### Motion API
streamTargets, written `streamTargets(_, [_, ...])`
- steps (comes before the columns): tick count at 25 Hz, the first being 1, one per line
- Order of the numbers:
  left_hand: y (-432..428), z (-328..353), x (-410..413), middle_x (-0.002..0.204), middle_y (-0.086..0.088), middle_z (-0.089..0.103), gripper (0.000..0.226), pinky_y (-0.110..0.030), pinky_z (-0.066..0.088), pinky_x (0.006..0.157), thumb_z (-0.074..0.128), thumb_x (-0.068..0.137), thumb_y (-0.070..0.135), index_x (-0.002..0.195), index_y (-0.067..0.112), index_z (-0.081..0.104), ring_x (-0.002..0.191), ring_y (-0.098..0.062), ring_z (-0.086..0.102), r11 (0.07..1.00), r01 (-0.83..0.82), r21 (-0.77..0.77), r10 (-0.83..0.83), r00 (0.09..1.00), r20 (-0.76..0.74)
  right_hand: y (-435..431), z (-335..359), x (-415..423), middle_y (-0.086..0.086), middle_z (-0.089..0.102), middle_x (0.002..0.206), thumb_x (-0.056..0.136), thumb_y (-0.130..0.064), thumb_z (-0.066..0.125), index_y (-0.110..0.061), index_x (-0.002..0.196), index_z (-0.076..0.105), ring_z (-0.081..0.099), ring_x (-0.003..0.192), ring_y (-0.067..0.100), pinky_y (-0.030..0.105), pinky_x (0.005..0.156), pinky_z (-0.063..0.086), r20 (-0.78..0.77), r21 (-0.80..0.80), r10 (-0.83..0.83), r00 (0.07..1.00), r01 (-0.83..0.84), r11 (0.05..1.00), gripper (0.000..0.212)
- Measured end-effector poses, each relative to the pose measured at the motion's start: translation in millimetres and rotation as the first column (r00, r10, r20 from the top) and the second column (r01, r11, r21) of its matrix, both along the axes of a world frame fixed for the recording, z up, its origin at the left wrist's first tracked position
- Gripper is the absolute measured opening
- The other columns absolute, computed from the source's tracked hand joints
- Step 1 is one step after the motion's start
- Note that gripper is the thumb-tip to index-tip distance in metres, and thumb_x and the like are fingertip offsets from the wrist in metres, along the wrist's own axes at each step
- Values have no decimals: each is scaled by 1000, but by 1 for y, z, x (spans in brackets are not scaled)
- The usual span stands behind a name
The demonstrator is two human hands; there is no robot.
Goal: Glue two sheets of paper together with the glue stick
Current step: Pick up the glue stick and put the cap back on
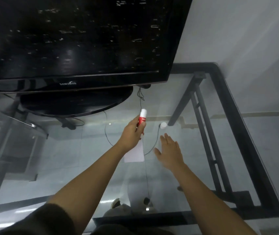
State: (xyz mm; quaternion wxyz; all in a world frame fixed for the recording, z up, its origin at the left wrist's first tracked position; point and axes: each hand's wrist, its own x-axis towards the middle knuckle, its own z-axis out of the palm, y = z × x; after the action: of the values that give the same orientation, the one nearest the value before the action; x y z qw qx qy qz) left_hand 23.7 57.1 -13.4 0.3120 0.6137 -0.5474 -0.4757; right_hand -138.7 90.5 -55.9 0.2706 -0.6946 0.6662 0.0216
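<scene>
1. Head view, left side: the left hand (132,131) holds the glue stick (142,119) raised above the glass counter (194,175). Its fingers are pinching the red body low down, and the white end points up and away from the person. I cannot tell whether that white end is bare glue or a cover.

2. Head view, right side: the right hand (170,152) hovers over the counter with its fingers spread and flat, holding nothing. It reaches toward the small white cap (163,125), which lies on the glass just beyond the fingertips and apart from them.

3. Head view, the paper: a pale sheet of paper (135,154) lies flat on the counter, partly hidden under the left wrist. Only one sheet can be made out; whether a second lies under it cannot be told.

4. Head view, surroundings: a thin black cable (155,141) curves across the glass between the paper and the cap. A television (77,39) on its stand fills the far side.

5. Judged step: the stick looks to be in hand around the uncapping or recapping stage, not on the paper.

6. Judged next move: if recapping, the right hand must close on the cap and bring it to the stick's white end without snagging the cable.
</scene>
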Motion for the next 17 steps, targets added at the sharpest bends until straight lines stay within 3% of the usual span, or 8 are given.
streamTargets(2, [19,6,14,86,2,56,26,-15,49,56,45,96,31,117,18,38,72,-10,59,997,-74,3,74,997,-16,-6,22,13,9,43,142,94,-41,43,-13,135,41,40,129,24,33,106,31,274,-28,-176,946,191,981,49])
streamTargets(4, [36,13,26,84,-1,61,15,-12,47,51,45,95,33,98,19,40,64,-5,59,992,-118,-33,117,993,-34,-6,46,31,3,60,124,92,-47,41,-17,119,58,53,116,20,28,93,39,540,112,-302,786,289,951,43])
streamTargets(5, [43,16,31,83,-1,62,15,-11,46,50,43,95,34,91,20,41,60,-3,59,991,-123,-55,121,992,-39,-5,56,40,2,64,116,91,-51,39,-18,111,62,56,112,20,30,90,40,600,194,-330,728,268,944,45])
streamTargets(8, [57,27,41,77,-2,64,20,-13,47,50,38,97,35,82,23,43,57,-1,59,988,-121,-92,116,991,-63,5,75,60,-2,67,109,89,-56,39,-26,100,65,60,105,10,30,89,40,697,298,-351,624,194,935,41])
streamTargets(14, [62,41,50,74,-2,62,28,-14,50,51,37,97,39,78,25,50,55,-6,64,990,-127,-65,120,988,-99,15,86,73,-8,71,91,85,-45,57,-18,94,68,63,89,1,18,78,42,813,255,-341,473,238,937,30])
streamTargets(17, [60,40,52,70,-7,65,43,-18,50,52,28,94,54,91,20,55,56,-11,64,981,-115,157,149,963,-226,13,87,76,-7,70,95,86,-42,58,-18,97,65,62,95,3,15,76,40,827,269,-380,413,303,914,27])
